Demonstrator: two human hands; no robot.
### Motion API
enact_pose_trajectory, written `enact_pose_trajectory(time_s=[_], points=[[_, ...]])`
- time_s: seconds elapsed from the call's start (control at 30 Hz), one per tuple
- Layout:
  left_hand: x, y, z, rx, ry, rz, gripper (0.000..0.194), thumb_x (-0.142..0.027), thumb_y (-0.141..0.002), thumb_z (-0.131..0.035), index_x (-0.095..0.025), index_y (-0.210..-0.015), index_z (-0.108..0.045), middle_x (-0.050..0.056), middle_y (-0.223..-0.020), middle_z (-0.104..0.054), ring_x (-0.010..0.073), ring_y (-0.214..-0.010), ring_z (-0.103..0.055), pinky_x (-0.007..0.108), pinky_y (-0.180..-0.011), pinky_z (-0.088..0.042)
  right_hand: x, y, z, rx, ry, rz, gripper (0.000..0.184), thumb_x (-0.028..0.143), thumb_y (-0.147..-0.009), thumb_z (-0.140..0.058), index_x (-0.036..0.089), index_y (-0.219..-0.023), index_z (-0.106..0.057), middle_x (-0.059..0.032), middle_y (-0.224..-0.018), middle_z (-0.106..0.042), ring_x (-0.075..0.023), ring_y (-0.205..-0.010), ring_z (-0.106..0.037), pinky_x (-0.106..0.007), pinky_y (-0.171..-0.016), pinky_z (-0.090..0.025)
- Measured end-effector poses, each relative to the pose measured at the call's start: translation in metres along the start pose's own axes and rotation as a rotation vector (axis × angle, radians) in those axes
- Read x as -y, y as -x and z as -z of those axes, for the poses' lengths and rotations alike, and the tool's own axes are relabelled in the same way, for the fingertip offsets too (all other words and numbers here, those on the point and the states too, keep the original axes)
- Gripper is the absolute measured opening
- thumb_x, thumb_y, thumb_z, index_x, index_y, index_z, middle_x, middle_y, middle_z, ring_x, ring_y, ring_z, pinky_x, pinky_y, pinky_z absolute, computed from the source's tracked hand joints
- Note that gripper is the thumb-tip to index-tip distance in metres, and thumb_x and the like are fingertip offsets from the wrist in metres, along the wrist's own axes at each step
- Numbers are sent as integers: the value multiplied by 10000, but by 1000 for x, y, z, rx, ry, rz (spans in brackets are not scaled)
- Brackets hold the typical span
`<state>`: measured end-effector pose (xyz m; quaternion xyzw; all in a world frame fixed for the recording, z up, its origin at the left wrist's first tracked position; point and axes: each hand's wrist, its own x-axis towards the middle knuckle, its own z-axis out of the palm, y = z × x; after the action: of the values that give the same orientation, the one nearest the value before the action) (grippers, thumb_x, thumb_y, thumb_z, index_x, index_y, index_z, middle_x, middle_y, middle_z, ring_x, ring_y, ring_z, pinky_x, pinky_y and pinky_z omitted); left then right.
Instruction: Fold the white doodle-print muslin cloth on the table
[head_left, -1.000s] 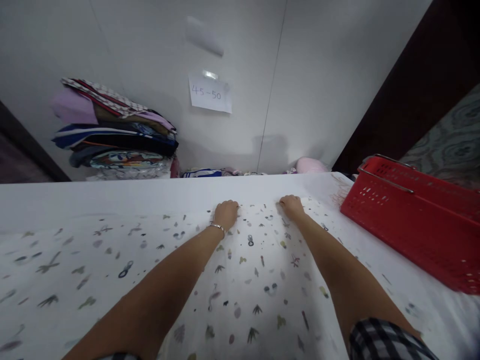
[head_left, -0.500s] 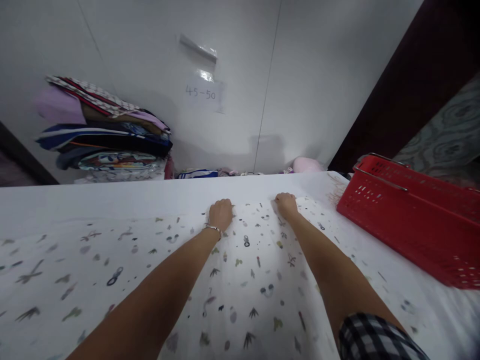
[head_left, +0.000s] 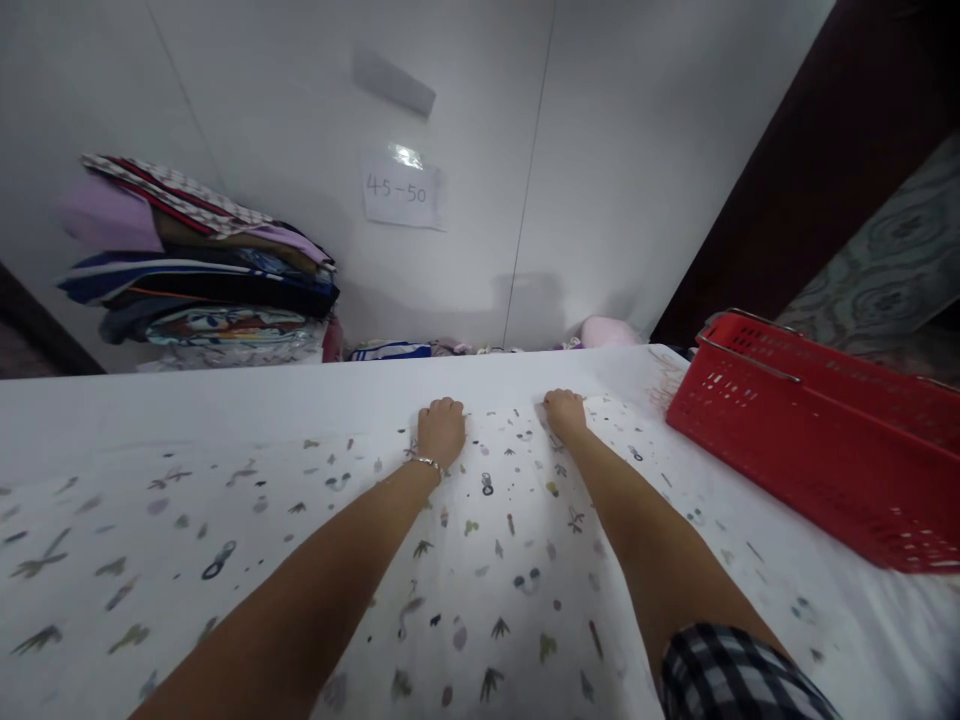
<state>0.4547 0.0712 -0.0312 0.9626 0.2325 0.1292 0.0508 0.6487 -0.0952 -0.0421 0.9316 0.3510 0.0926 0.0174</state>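
Observation:
A white cloth printed with small dark leaf and ring shapes [head_left: 247,510] lies spread over a white table [head_left: 187,400]. Both my arms reach out across it. My left hand [head_left: 441,430], with a thin bracelet at the wrist, is closed on the cloth's far edge. My right hand [head_left: 564,412] is closed on the same edge a little to the right. The fingertips curl under and are partly hidden.
A red plastic basket with a metal handle [head_left: 817,440] stands on the table at the right. A pile of folded fabrics [head_left: 202,265] sits against the white wall at the back left. A paper note reading 45-50 [head_left: 401,190] hangs on the wall.
Both hands stay closed on the cloth's far edge. The view has drifted slightly, with the basket and fabric pile shifted a little to the left.

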Motion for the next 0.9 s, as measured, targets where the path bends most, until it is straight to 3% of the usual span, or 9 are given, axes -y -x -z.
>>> enact_pose_trajectory(time_s=[0.13, 0.2, 0.37, 0.53, 0.7, 0.8, 0.9], points=[[-19, 17, -6, 93, 136, -317, 365, -335, -939, -346, -214, -1226, -535, 83, -1383, -490, 237, -1285, -397, 434, -1071, -288, 0, 2, 0, -28, -8, -1, 282, 239, -936, -373, 166, -1057, -616, -131, -1101, -617, -239, -1052, -505, -362, -887, -340], [-25, 23, -11, 171, 153, -374, 471, -463, -928, -351, -225, -1316, -471, 76, -1472, -393, 249, -1362, -305, 469, -1115, -218, -1, 5, 0, -52, -23, -21, 295, 285, -936, -390, 176, -1126, -588, -122, -1178, -594, -242, -1109, -479, -363, -911, -340], [-26, 27, -19, 212, 145, -318, 577, -543, -920, -296, -233, -1397, -391, 59, -1524, -300, 243, -1410, -223, 487, -1143, -156, -19, 21, -3, -82, -122, -79, 383, 324, -952, -354, 183, -1281, -490, -103, -1399, -458, -215, -1281, -370, -372, -1038, -271], [-25, 25, -21, 211, 141, -315, 588, -547, -917, -290, -242, -1412, -374, 51, -1528, -288, 247, -1415, -213, 497, -1142, -162, -46, 32, -9, 115, -138, -109, 534, 481, -951, -283, 175, -1374, -391, -124, -1504, -310, -248, -1387, -225, -469, -1083, -215], [-26, 27, -22, 197, 125, -278, 588, -561, -911, -299, -261, -1410, -383, 41, -1534, -273, 270, -1426, -174, 535, -1143, -124, -53, 24, -11, 240, -208, -150, 639, 574, -931, -210, 206, -1449, -280, -102, -1559, -175, -251, -1424, -137, -499, -1109, -164], [-25, 27, -21, 206, 141, -266, 610, -588, -904, -285, -265, -1411, -389, 49, -1539, -258, 300, -1426, -157, 568, -1134, -117, -57, 26, -11, 200, -193, -148, 602, 518, -949, -220, 197, -1455, -277, -108, -1554, -193, -237, -1422, -158, -475, -1109, -192], [-24, 27, -20, 208, 154, -272, 608, -590, -903, -288, -273, -1411, -391, 55, -1537, -259, 309, -1423, -168, 577, -1129, -126, -71, 32, -11, 77, -125, -192, 486, 346, -972, -241, 189, -1415, -364, -111, -1511, -308, -214, -1396, -240, -417, -1090, -254]])
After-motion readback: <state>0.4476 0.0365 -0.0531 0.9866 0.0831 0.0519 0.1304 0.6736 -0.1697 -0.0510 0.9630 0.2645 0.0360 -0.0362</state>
